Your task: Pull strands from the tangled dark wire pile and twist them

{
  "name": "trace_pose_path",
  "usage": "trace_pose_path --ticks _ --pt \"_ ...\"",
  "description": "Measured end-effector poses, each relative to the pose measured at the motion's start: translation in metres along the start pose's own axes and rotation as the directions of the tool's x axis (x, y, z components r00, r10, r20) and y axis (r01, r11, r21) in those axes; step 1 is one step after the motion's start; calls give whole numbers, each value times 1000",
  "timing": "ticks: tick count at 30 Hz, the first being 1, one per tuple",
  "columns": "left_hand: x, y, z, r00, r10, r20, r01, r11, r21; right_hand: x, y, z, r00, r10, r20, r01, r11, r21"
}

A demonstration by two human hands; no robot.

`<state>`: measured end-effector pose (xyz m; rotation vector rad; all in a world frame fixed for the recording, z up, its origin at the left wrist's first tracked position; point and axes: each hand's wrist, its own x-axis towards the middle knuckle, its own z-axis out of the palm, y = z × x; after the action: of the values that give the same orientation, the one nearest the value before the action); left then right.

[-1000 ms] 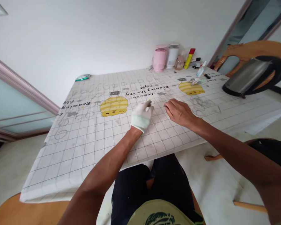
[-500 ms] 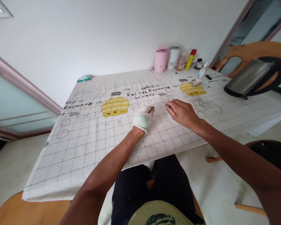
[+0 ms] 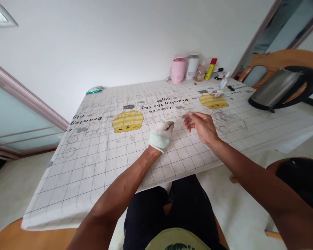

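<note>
My left hand [image 3: 161,135] wears a white knit glove with a pale green cuff. Its fingers are curled closed above the table's middle, and whatever they hold, if anything, is hidden. Just to the right is my bare right hand [image 3: 199,125], its fingers apart and loosely bent, with nothing visible in them. A small gap separates the two hands. Beneath them lies a white checked tablecloth [image 3: 135,156] printed with yellow striped bear faces, lettering and grey marks.
A steel electric kettle [image 3: 276,88] stands at the right edge. Along the wall are a pink cylindrical device [image 3: 178,70], a white one [image 3: 192,66], a yellow spray can [image 3: 210,69] and a small clear bottle [image 3: 224,80]. A green packet [image 3: 94,90] lies back left. Wooden chair [image 3: 289,57] at right.
My right hand's fingers have spread from a pinch around something small and shiny, which no longer shows. The left hand stays closed in nearly the same place. The view has shifted slightly.
</note>
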<state>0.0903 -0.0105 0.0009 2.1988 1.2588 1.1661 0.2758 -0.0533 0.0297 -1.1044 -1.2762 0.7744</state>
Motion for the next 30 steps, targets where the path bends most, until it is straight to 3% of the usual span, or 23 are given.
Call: trace_pose_path --ticks 3,7,10,15,18,22,27,30 --pt "-2 2 0 1000 -25 -11 24 999 -48 2 2 4 999 41 -31 -38 996 75" --pt "-2 1 -4 998 -34 -47 31 997 -66 2 5 5 993 -73 -88 73 997 2" --pt "-2 1 -7 998 -8 -58 4 997 -72 2 7 3 990 -72 -124 82 994 75" --pt "-5 0 -4 1000 20 4 -19 982 -189 5 10 -5 992 121 -43 -101 940 325" --pt "-5 2 -3 994 -89 66 107 936 -336 7 8 -9 980 198 13 -190 918 349" --pt "4 2 -9 930 -315 190 365 720 -590 5 6 -14 989 145 30 -148 957 248" --pt "19 -12 -9 906 -298 300 392 324 -861 -1 15 -7 998 39 -53 -40 999 -19" --pt "22 -19 -4 883 -296 364 431 204 -879 -1 20 8 998 51 -26 -53 994 -93"
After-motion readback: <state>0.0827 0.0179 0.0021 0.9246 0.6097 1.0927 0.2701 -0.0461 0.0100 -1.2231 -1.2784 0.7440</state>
